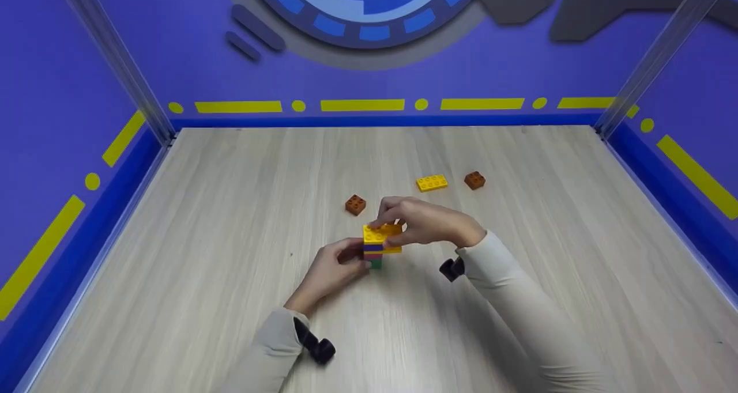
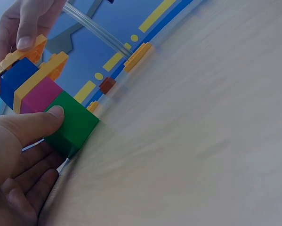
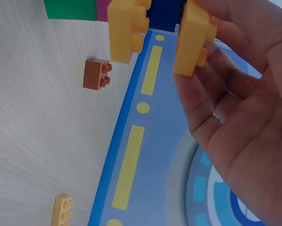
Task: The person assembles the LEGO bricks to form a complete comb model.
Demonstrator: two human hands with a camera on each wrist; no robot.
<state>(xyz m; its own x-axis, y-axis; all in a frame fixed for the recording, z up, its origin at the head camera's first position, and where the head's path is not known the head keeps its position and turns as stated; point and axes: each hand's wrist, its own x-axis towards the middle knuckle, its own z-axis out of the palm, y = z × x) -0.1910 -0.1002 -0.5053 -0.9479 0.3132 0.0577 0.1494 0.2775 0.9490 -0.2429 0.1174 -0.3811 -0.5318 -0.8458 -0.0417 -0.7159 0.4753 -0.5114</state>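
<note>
A small stack of toy building bricks stands on the table: a green brick at the bottom, then a magenta brick, a yellow plate, a blue brick, and another yellow plate on top. My left hand grips the stack low down, its thumb on the green brick and its fingers behind. From the right, my right hand pinches the top yellow plate between thumb and fingers. Both yellow plates jut out beyond the blue brick in the right wrist view.
Just behind the stack lies a brown brick. Farther back to the right are a loose yellow plate and a second brown brick. Blue-purple panels wall the wooden table at the back and both sides.
</note>
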